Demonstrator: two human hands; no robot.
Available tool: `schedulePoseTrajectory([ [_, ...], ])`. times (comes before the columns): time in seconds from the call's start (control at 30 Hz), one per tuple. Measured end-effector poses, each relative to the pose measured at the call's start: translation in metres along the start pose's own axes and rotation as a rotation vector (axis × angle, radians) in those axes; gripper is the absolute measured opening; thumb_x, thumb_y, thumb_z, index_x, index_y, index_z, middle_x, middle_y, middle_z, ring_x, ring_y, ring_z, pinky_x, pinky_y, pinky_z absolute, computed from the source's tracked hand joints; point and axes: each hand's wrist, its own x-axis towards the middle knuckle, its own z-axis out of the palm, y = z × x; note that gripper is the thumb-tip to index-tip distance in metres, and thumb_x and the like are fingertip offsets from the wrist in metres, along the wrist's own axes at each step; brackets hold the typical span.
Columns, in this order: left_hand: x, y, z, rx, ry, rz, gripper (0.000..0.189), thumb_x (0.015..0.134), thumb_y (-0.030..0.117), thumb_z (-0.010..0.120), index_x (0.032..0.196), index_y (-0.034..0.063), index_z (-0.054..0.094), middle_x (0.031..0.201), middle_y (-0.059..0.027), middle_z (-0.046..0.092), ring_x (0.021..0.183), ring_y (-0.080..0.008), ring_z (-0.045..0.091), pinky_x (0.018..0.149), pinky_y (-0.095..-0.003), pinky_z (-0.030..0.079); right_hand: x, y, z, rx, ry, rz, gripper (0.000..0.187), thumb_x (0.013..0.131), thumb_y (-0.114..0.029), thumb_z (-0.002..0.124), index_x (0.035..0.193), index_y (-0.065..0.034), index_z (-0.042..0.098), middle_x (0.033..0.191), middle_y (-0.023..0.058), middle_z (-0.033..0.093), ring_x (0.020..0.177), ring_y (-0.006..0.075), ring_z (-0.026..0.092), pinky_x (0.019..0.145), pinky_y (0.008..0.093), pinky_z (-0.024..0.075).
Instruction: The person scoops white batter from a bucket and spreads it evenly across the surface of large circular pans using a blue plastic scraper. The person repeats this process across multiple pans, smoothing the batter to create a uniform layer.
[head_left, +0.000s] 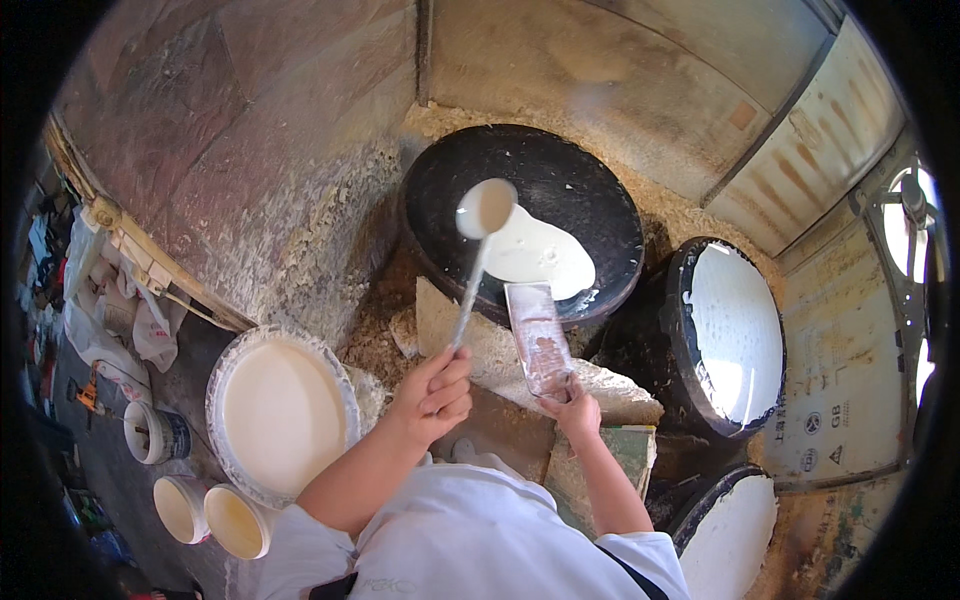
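Observation:
My left hand (441, 388) grips the handle of a ladle (486, 210), whose bowl is over a round black griddle (480, 161) in front of me. A pool of creamy white batter (536, 251) lies on the griddle, partly behind the ladle. In my right hand (574, 409) is a flat rectangular scraper (536, 334), smeared with pale residue. Its far end reaches the griddle's near rim beside the batter; whether it touches is unclear. At my left stands a large tub (289, 412) of pale batter with a crusted rim.
Two more round griddles, one on the right (735, 330) and one at lower right (731, 532), carry thin white layers. Buckets (236, 521) and a pail (146, 433) stand left, near plastic bags (112, 315). Crusted panels (307, 187) enclose the back. A stone-like slab (465, 337) borders the griddle.

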Motion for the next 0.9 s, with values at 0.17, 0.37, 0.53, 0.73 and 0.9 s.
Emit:
schedulePoseTrajectory([
  [0.17, -0.098, 0.033, -0.049, 0.05, 0.148, 0.163, 0.025, 0.099, 0.023, 0.037, 0.097, 0.0051, 0.055, 0.051, 0.006, 0.033, 0.032, -0.0062, 0.03, 0.036, -0.0233, 0.022, 0.004, -0.004, -0.01, -0.026, 0.139, 0.192, 0.081, 0.066, -0.049, 0.074, 0.13, -0.007, 0.05, 0.097, 0.0199, 0.067, 0.091, 0.034, 0.064, 0.079, 0.0405, 0.0503],
  [0.37, -0.23, 0.06, -0.092, 0.297, 0.611, 0.439, 0.023, 0.096, 0.021, 0.044, 0.09, 0.0036, 0.058, 0.052, 0.0031, 0.036, 0.034, -0.0065, 0.029, 0.032, -0.0223, 0.025, 0.011, -0.055, 0.013, 0.068, -0.079, 0.055, 0.073, 0.067, -0.051, 0.073, 0.123, -0.0076, 0.057, 0.102, 0.0174, 0.066, 0.095, 0.0306, 0.064, 0.082, 0.0383, 0.0491],
  [0.53, -0.34, 0.091, -0.091, 0.559, 0.975, 0.293, 0.021, 0.092, 0.021, 0.049, 0.084, 0.0026, 0.056, 0.052, 0.0015, 0.039, 0.035, -0.0088, 0.032, 0.031, -0.0228, 0.025, 0.013, -0.057, 0.003, -0.212, 0.013, 0.177, 0.061, 0.068, -0.051, 0.073, 0.117, -0.0157, 0.062, 0.102, 0.0116, 0.067, 0.094, 0.0299, 0.064, 0.081, 0.0382, 0.0496],
  [0.73, -0.395, 0.164, -0.084, 1.417, 1.501, -0.157, 0.015, 0.082, 0.012, 0.058, 0.087, -0.0016, 0.055, 0.057, -0.008, 0.054, 0.04, -0.0143, 0.05, 0.031, -0.0277, 0.035, 0.048, -0.03, -0.005, 0.187, 0.12, 0.3, 0.066, 0.071, -0.05, 0.072, 0.111, 0.0019, 0.063, 0.103, 0.0188, 0.066, 0.096, 0.0295, 0.063, 0.085, 0.0361, 0.0456],
  [0.9, -0.354, 0.21, -0.083, 1.897, 1.436, 0.021, 0.044, 0.077, 0.004, 0.061, 0.12, -0.0018, 0.052, 0.07, -0.0146, 0.063, 0.048, -0.0196, 0.06, 0.035, -0.034, 0.046, 0.039, -0.079, 0.025, 0.158, -0.056, -0.067, 0.065, 0.073, -0.045, 0.072, 0.121, -0.0044, 0.058, 0.09, 0.0159, 0.069, 0.081, 0.0242, 0.066, 0.071, 0.0343, 0.0499],
])
